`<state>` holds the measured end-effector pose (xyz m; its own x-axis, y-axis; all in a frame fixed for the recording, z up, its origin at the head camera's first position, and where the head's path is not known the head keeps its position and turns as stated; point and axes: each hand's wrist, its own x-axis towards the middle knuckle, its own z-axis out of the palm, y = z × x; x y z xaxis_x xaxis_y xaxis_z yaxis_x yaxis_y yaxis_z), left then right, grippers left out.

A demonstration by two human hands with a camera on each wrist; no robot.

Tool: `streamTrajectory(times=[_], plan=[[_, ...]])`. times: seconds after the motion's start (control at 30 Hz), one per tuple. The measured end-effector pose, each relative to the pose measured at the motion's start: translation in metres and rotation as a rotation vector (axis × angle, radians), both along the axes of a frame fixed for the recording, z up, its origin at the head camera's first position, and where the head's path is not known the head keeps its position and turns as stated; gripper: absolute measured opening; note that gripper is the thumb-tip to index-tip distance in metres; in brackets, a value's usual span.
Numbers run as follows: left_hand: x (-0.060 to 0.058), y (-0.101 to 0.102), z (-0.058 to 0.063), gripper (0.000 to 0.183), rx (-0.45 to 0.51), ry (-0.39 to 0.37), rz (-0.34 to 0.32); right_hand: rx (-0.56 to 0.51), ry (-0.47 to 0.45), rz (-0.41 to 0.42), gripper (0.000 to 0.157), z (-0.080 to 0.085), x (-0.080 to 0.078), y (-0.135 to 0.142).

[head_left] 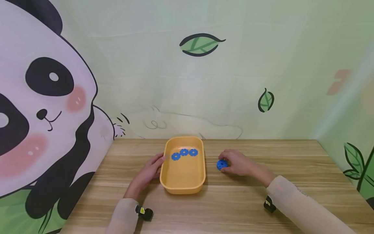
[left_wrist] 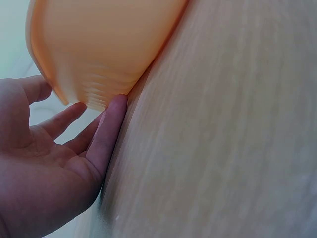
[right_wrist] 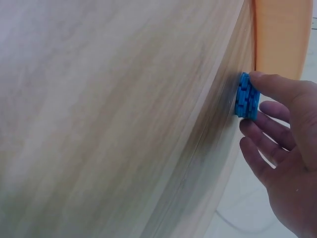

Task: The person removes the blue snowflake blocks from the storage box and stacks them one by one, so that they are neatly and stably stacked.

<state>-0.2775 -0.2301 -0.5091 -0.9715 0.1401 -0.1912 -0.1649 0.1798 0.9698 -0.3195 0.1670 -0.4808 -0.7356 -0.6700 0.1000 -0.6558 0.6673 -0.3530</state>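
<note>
A yellow plastic tray [head_left: 183,175] stands on the table, with three flat blue snowflake-shaped discs [head_left: 173,157] lying toward its far end. My left hand [head_left: 149,169] rests against the tray's left side. In the left wrist view its thumb and loosely extended fingers touch the outer wall [left_wrist: 104,54]. Right of the tray, my right hand [head_left: 238,163] pinches a small stack of blue snowflake discs [head_left: 219,166] between thumb and fingers. Edge-on in the right wrist view, the stack [right_wrist: 246,96] shows several layers and sits at the table surface.
The wood-grain table [head_left: 233,208] runs back to a pale green printed cloth [head_left: 146,65] hanging behind it. A large panda print [head_left: 64,42] fills the cloth's left side. Each wrist carries a small black camera [head_left: 148,214].
</note>
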Motion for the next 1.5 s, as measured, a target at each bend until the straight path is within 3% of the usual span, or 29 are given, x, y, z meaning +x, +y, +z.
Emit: streamTrajectory(times=[0.67, 1.1, 1.3, 1.5], plan=[[0.001, 0.001, 0.004, 0.064, 0.013, -0.001, -0.001, 0.002, 0.031, 0.064, 0.039, -0.002, -0.006, 0.001], [0.001, 0.002, 0.005, 0.064, 0.025, -0.006, -0.004, 0.014, -0.031, 0.041, 0.042, 0.005, -0.004, -0.001], [0.0, 0.002, 0.005, 0.064, 0.012, -0.014, -0.001, -0.005, -0.081, 0.009, 0.048, 0.018, -0.008, -0.006], [0.0, 0.001, 0.003, 0.063, 0.006, -0.025, 0.015, -0.041, -0.066, -0.017, 0.039, 0.042, -0.007, -0.03]])
